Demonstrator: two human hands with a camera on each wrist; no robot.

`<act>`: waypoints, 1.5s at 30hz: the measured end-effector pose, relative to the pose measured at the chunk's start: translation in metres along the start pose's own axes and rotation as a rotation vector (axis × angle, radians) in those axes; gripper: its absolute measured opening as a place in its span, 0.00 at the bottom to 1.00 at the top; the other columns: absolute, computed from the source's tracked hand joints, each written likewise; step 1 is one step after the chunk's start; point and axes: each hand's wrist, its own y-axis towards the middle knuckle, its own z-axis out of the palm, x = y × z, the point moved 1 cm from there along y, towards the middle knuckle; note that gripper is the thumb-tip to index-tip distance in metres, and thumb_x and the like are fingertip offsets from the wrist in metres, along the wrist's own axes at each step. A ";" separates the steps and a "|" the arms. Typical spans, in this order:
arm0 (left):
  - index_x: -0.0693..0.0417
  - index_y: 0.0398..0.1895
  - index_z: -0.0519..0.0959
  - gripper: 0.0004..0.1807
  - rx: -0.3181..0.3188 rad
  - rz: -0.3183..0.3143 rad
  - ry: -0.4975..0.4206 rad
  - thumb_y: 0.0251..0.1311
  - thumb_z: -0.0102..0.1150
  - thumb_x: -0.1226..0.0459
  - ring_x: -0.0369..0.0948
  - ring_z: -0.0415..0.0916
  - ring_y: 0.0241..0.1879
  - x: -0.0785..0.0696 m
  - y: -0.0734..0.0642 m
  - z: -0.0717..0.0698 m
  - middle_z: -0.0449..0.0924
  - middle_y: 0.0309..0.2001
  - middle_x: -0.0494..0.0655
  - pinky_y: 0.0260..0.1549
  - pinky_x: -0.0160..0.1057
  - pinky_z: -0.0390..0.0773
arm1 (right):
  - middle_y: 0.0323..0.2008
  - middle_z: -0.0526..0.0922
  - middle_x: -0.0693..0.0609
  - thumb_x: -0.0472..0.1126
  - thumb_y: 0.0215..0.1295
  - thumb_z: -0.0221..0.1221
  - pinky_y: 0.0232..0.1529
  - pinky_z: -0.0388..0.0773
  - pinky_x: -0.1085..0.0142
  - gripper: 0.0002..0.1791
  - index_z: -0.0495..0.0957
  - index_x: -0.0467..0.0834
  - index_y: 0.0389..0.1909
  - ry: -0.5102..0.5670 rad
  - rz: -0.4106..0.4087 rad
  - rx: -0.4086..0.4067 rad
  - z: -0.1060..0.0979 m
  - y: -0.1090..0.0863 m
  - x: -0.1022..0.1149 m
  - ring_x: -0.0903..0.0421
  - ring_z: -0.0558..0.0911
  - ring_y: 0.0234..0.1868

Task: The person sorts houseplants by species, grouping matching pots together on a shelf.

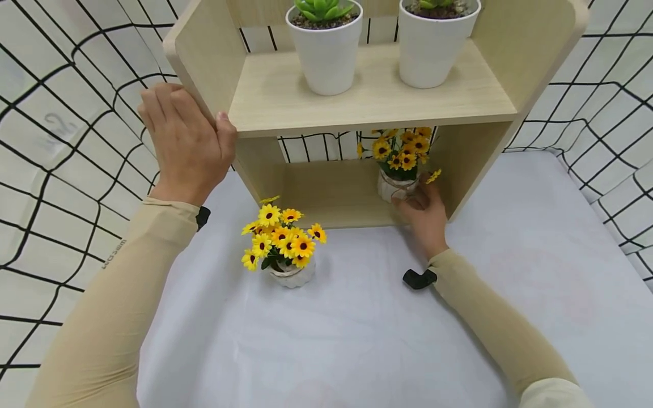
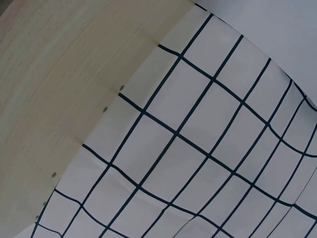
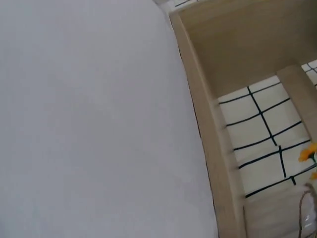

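Note:
A light wooden shelf unit (image 1: 367, 105) with two visible levels stands on the white cloth. My left hand (image 1: 189, 141) grips its left side panel, thumb by the front edge and the other fingers on the outer face. In the lower compartment, toward the right, my right hand (image 1: 423, 215) holds the pale pot of a yellow artificial flower plant (image 1: 400, 156) tied with twine. Part of that pot and its twine (image 3: 306, 210) shows at the right wrist view's lower right. A second potted yellow flower plant (image 1: 285, 241) stands on the cloth in front, left of my right hand.
Two white pots with green succulents, one left (image 1: 326, 54) and one right (image 1: 433, 45), stand on the upper level. Black wire grid panels (image 1: 66, 147) backed in white rise on both sides and behind. White cloth (image 1: 336, 334) covers the surface in front.

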 end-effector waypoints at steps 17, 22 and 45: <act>0.68 0.52 0.64 0.25 -0.032 -0.012 -0.016 0.68 0.33 0.54 0.63 0.57 0.51 -0.001 0.000 0.004 0.67 0.49 0.71 0.51 0.59 0.49 | 0.74 0.68 0.50 0.40 0.62 0.69 0.76 0.64 0.49 0.38 0.68 0.45 0.73 -0.092 -0.173 -0.080 0.022 -0.049 0.012 0.54 0.65 0.77; 0.69 0.55 0.64 0.27 -0.025 -0.022 -0.007 0.68 0.32 0.54 0.63 0.57 0.52 0.000 -0.001 0.004 0.67 0.51 0.71 0.52 0.59 0.49 | 0.76 0.68 0.51 0.35 0.61 0.69 0.79 0.59 0.47 0.39 0.69 0.45 0.74 -0.075 -0.223 -0.045 0.028 -0.062 0.018 0.54 0.61 0.81; 0.68 0.57 0.64 0.28 -0.025 -0.033 -0.032 0.68 0.32 0.53 0.62 0.57 0.52 -0.001 0.000 0.006 0.66 0.52 0.70 0.54 0.59 0.49 | 0.69 0.73 0.34 0.30 0.53 0.74 0.68 0.75 0.46 0.42 0.68 0.35 0.70 0.069 -0.205 0.362 0.089 -0.103 0.013 0.37 0.75 0.70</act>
